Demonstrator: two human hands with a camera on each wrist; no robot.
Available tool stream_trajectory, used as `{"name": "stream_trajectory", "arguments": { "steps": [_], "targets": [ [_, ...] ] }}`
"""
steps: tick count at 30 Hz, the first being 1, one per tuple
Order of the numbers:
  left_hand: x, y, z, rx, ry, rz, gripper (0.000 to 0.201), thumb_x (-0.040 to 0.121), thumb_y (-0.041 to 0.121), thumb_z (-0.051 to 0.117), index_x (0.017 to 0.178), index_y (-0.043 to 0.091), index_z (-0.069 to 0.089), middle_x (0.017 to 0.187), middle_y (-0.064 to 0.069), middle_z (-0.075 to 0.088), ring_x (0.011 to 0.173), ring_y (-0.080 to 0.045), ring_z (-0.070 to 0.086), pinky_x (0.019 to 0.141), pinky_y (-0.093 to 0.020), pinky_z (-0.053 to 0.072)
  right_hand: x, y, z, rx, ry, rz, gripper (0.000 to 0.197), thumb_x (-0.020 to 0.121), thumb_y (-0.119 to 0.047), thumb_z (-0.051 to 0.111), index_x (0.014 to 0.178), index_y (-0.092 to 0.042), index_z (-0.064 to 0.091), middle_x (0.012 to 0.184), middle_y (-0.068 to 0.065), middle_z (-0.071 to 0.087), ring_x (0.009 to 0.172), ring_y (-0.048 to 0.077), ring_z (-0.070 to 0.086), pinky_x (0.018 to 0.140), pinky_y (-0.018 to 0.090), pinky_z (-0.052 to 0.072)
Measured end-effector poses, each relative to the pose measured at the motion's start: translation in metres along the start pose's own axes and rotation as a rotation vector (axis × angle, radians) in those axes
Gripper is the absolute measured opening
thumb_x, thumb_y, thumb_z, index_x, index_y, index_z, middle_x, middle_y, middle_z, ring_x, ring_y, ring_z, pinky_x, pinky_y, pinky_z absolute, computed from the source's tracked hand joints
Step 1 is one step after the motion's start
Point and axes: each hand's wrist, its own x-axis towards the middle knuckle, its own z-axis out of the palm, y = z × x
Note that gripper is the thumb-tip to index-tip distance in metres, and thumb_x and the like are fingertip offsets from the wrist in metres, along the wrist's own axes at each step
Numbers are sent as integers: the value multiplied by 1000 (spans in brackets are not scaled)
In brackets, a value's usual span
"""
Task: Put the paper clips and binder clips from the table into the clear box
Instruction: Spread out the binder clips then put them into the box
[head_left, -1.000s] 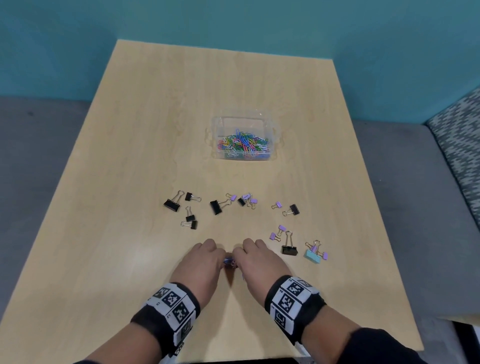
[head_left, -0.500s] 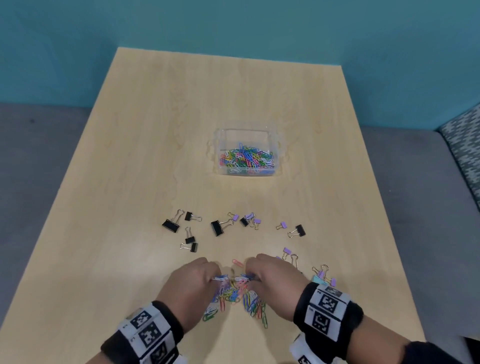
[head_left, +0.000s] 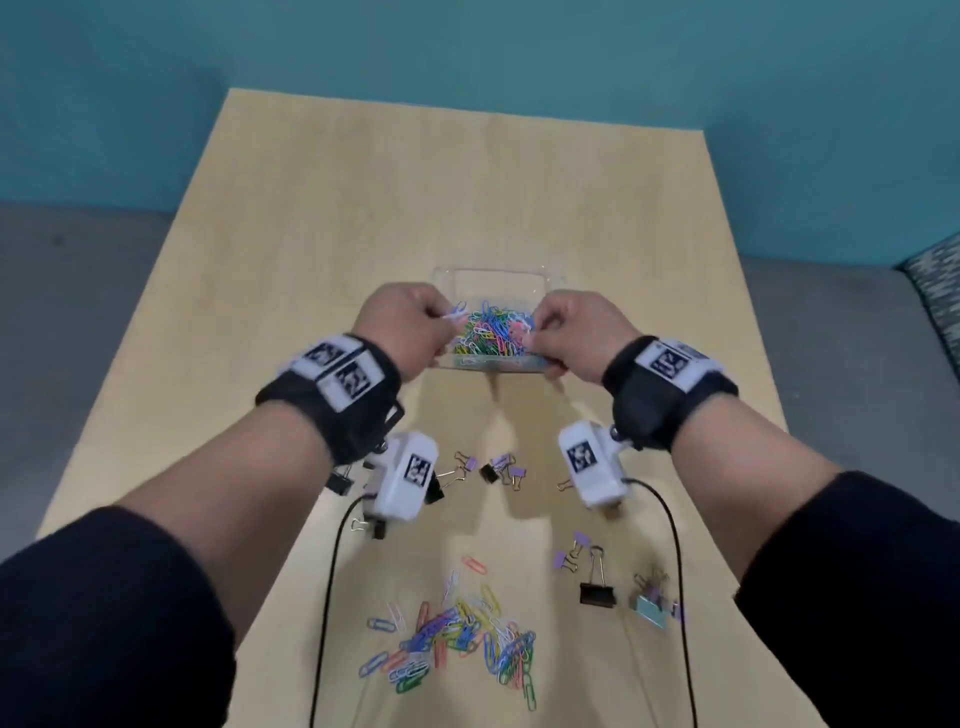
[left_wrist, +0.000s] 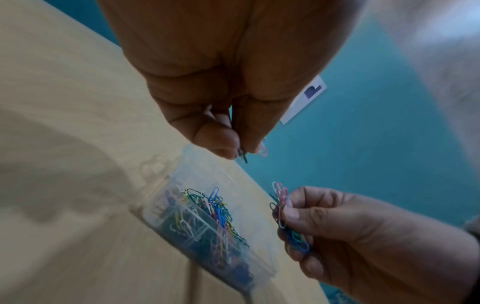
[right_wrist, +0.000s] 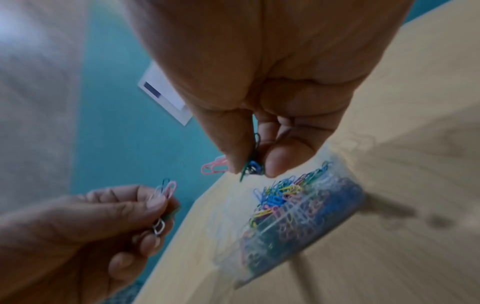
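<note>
The clear box (head_left: 496, 275) sits mid-table, holding several colored paper clips (head_left: 491, 332). My left hand (head_left: 410, 327) is raised over the box's left side and pinches a few paper clips (left_wrist: 262, 148). My right hand (head_left: 571, 332) is raised over the right side and pinches a bunch of paper clips (right_wrist: 253, 165). A pile of colored paper clips (head_left: 457, 639) lies on the table (head_left: 260, 312) near me. Black, purple and teal binder clips (head_left: 501, 467) lie scattered between the pile and the box, and others (head_left: 597, 592) to the pile's right.
Wrist camera units (head_left: 402, 483) with black cables (head_left: 327, 597) hang under both forearms, above the binder clips. A teal wall (head_left: 467, 52) stands behind the table's far edge. Grey seating (head_left: 78, 312) flanks the table on both sides.
Both hands lifted from the paper clip pile near me and moved forward to above the clear box, each carrying a pinch of paper clips. The rest of the pile stayed on the table.
</note>
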Motion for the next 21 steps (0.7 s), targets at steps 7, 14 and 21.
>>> {"name": "stream_trajectory", "arguments": {
  "steps": [7,14,21],
  "targets": [
    [23,0,13,247,-14,49,25,82,27,67,106,19,66,103,-3,67,86,-23,65,86,-35,50,21,-11,3,-394,50,-3,26,84,-31,66,107,-19,63,96,2,65,84,21,61,76,31,49],
    [-139,-67,-13,527,-105,361,20,84,27,49,93,21,67,92,2,57,80,-17,56,73,-33,47,-154,47,44,-725,-139,-433,12,85,-17,49,89,-14,60,90,7,56,80,29,53,69,39,46],
    [-283,-162,17,901,-542,563,11,66,33,53,70,24,58,83,-1,59,72,-21,45,47,-26,47,-284,127,100,-965,-394,-631,8,71,-28,54,71,-22,49,75,0,54,73,22,41,55,27,45]
  ]
}}
